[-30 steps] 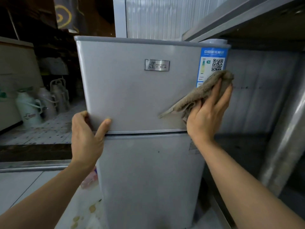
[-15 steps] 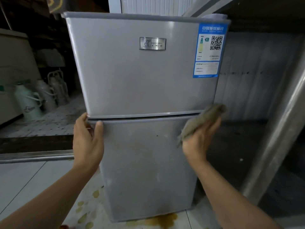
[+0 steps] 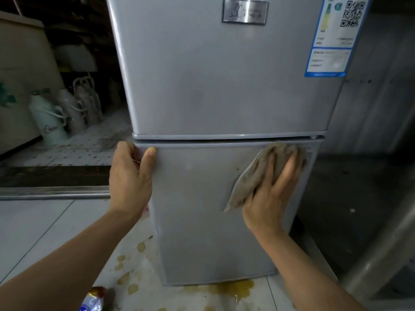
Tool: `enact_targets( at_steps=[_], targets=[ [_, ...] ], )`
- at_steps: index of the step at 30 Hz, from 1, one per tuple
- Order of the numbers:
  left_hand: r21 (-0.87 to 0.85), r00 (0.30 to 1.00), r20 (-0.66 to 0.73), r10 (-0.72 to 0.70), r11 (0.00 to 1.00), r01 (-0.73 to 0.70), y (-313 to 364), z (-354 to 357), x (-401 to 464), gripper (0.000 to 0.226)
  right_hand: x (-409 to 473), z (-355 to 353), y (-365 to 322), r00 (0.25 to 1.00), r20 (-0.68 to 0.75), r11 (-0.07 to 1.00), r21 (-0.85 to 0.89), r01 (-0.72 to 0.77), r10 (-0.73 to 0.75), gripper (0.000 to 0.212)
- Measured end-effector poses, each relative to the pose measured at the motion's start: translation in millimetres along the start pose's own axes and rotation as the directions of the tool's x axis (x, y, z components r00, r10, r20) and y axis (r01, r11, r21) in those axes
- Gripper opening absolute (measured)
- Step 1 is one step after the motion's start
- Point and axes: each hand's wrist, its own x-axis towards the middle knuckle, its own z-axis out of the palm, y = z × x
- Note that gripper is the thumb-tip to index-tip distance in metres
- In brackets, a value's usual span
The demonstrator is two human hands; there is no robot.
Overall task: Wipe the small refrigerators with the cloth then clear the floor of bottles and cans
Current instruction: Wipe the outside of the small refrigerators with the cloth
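Thermos jugs (image 3: 48,123) far left on a raised ledge. Bottle (image 3: 93,299) on the stained floor (image 3: 33,232). Left hand (image 3: 130,176) grip curled round lower door edge of small refrigerator (image 3: 224,86). Right hand (image 3: 269,194), grip spread flat, presses cloth (image 3: 253,173) against lower door, upper right.

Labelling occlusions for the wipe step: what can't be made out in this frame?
Head view only:
- Silver two-door refrigerator: top cut off by the frame's upper edge.
- Blue energy label: small print blurred.
- Left hand: fingers hidden behind the door edge.
- Crumpled wrapper on the floor: cut by the lower edge.
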Motion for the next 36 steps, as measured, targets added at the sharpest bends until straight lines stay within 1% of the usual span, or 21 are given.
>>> enact_targets(
  at_steps=[2, 3, 5, 9, 12, 14, 16, 17, 19, 22, 23, 26, 28, 30, 31, 34, 36],
  targets=[
    [0.01, 1.0, 0.01, 0.007, 1.0, -0.007, -1.6, -1.3, 1.2, 0.029, 18.4, 5.9, -20.7, 0.995, -0.097, 0.998, 0.068, -0.007, 0.013, 0.045],
    [0.017, 1.0, 0.02, 0.004, 1.0, -0.005, -2.4, -2.0, 1.9, 0.029, 23.0, 8.3, -31.9, 0.992, -0.123, 0.996, 0.087, 0.01, 0.001, 0.04],
    [0.025, 0.999, 0.032, 0.008, 1.0, -0.009, -2.3, -4.2, 3.4, 0.029, 22.8, 13.3, -50.1, 0.988, -0.133, 0.99, 0.1, 0.095, -0.081, 0.034],
    [0.04, 0.999, 0.038, 0.027, 0.999, -0.028, -2.7, -4.8, 4.6, 0.03, 19.6, 21.8, -83.3, 0.97, -0.106, 0.974, 0.037, 0.225, -0.22, 0.038],
    [0.075, 0.998, 0.047, 0.038, 0.996, -0.041, -3.4, -7.6, 3.2, 0.027, 23.2, 22.9, -106.1, 0.942, -0.044, 0.942, 0.026, 0.334, -0.333, 0.036],
    [0.085, 0.998, 0.058, 0.035, 0.996, -0.04, -2.4, -10.7, 3.3, 0.026, 28.6, 19.3, -98.8, 0.921, -0.001, 0.92, 0.032, 0.39, -0.391, 0.045],
    [0.065, 0.996, 0.085, 0.017, 0.998, -0.023, -0.9, -12.6, 4.3, 0.025, 34.9, 11.9, -73.6, 0.905, 0.012, 0.905, 0.012, 0.426, -0.426, 0.054],
    [0.056, 0.995, 0.097, 0.017, 0.998, -0.022, -0.5, -13.1, 4.9, 0.025, 37.2, 7.7, -59.3, 0.904, 0.015, 0.904, -0.012, 0.427, -0.427, 0.055],
    [0.049, 0.994, 0.107, 0.02, 0.998, -0.025, 0.1, -13.7, 5.7, 0.023, 37.2, 2.4, -39.4, 0.921, 0.01, 0.92, -0.052, 0.388, -0.388, 0.051],
    [0.049, 0.994, 0.109, 0.029, 0.998, -0.034, -1.2, -13.5, 7.5, 0.023, 31.1, 6.4, -54.6, 0.956, -0.049, 0.957, -0.032, 0.287, -0.288, 0.041],
    [0.048, 0.993, 0.114, 0.031, 0.998, -0.037, -1.6, -13.6, 7.8, 0.024, 30.2, 9.4, -66.4, 0.956, -0.054, 0.958, -0.019, 0.287, -0.287, 0.04],
    [0.056, 0.993, 0.117, 0.034, 0.998, -0.041, -2.4, -15.6, 8.0, 0.026, 34.4, 14.0, -87.3, 0.91, 0.001, 0.91, -0.015, 0.415, -0.415, 0.042],
    [0.072, 0.993, 0.116, 0.025, 0.997, -0.034, -0.2, -17.2, 7.8, 0.026, 39.7, 10.4, -78.6, 0.881, 0.038, 0.881, -0.025, 0.473, -0.472, 0.047],
    [0.066, 0.993, 0.119, 0.009, 0.998, -0.017, 1.0, -18.5, 7.6, 0.027, 42.6, 3.3, -57.6, 0.873, 0.06, 0.873, -0.037, 0.487, -0.484, 0.051],
    [0.06, 0.993, 0.12, -0.001, 0.998, -0.006, 1.6, -18.9, 7.5, 0.027, 42.9, -1.2, -43.7, 0.885, 0.068, 0.884, -0.05, 0.465, -0.461, 0.051],
    [0.05, 0.994, 0.111, -0.014, 0.999, 0.009, 3.8, -19.3, 4.9, 0.026, 44.1, -14.4, -1.5, 0.941, 0.06, 0.934, -0.115, 0.338, -0.333, 0.045],
    [0.055, 0.995, 0.097, -0.003, 0.998, -0.002, 3.3, -17.0, 3.2, 0.025, 45.9, -21.7, 22.5, 0.96, 0.048, 0.949, -0.142, 0.281, -0.277, 0.042]
  ],
)
